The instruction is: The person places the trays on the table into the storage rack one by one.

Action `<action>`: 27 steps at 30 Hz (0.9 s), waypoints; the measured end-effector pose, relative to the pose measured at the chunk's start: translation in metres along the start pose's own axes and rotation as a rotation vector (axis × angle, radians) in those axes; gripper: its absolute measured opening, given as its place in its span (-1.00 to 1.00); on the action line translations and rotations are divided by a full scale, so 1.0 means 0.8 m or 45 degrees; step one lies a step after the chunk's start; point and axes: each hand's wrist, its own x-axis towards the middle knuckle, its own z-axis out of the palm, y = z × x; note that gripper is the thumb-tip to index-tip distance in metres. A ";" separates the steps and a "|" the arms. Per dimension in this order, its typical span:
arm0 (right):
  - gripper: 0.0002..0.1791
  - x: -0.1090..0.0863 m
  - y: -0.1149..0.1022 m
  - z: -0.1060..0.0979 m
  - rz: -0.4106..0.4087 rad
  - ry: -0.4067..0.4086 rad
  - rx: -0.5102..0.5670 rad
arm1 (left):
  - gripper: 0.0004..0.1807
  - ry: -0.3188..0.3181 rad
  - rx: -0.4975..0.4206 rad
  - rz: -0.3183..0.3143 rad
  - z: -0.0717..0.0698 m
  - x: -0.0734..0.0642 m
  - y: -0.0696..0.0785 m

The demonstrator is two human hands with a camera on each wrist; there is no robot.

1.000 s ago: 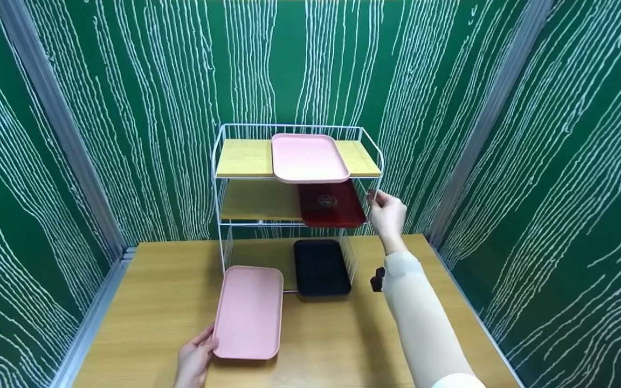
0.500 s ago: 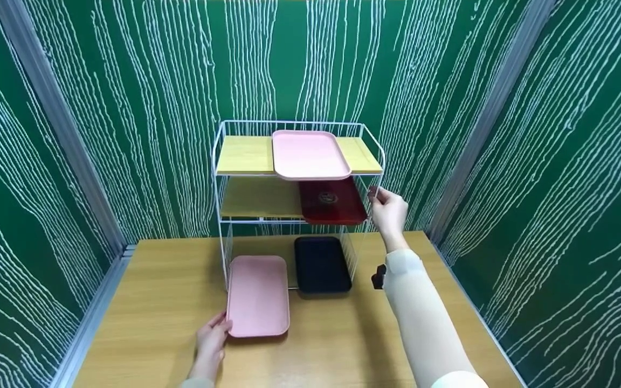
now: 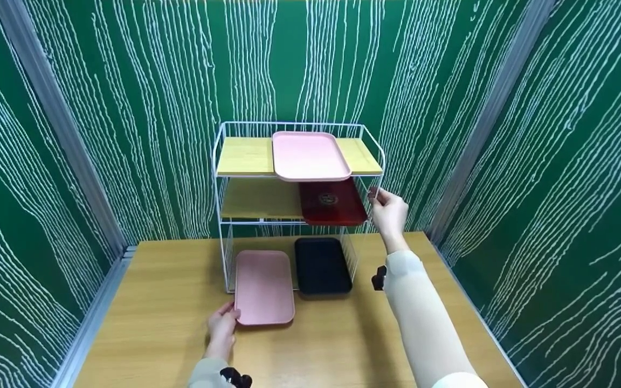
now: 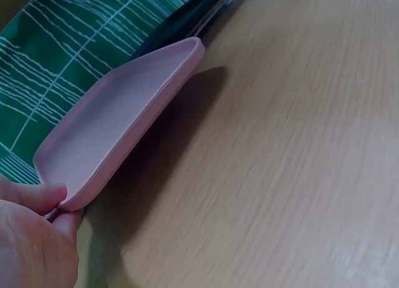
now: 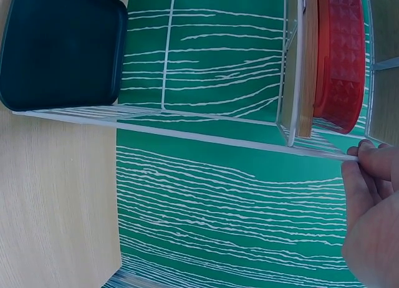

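My left hand [image 3: 222, 327] pinches the near left edge of a pink tray [image 3: 265, 288], thumb on top in the left wrist view. This tray [image 4: 118, 113] is raised at a tilt over the table, casting a shadow, its far end at the bottom level of a white wire rack [image 3: 219, 199]. On the rack's right front post, my right hand [image 3: 390, 213] grips the thin white wire; the right wrist view shows the fingers around the rod [image 5: 249, 143]. A dark tray [image 3: 323, 265] lies on the bottom level, right of the pink one.
A second pink tray [image 3: 311, 156] sits on the top wooden shelf [image 3: 243, 156], overhanging its front. On the middle shelf [image 3: 259, 198] a red tray [image 3: 333, 202] lies at the right. Green white-lined walls [image 3: 154, 108] enclose the wooden table [image 3: 154, 302].
The left hand has carried the pink tray forward and to the right, its far end moving in at the rack's bottom level. My right hand has stayed on the post.
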 end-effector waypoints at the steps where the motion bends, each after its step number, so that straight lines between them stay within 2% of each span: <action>1: -0.71 0.000 0.000 0.000 -0.006 0.003 -0.003 | -0.42 0.015 0.002 0.005 0.002 0.001 -0.001; 6: -0.70 0.002 0.002 0.000 -0.020 0.026 -0.023 | -0.45 0.079 0.014 0.012 0.011 0.009 -0.005; 10: -0.72 0.001 0.002 0.000 -0.004 0.017 -0.019 | -0.46 0.090 0.092 0.010 0.012 0.017 -0.005; 18: -0.72 0.000 0.001 -0.002 -0.006 0.011 -0.011 | -0.49 0.068 0.305 0.015 0.006 0.023 0.002; 22: -0.73 0.001 0.002 -0.002 -0.022 0.007 -0.001 | -0.50 0.052 0.425 0.043 0.001 0.023 0.003; 27: -0.74 0.000 0.002 -0.002 -0.007 0.004 0.003 | -0.41 -0.001 0.471 0.105 -0.002 0.023 0.001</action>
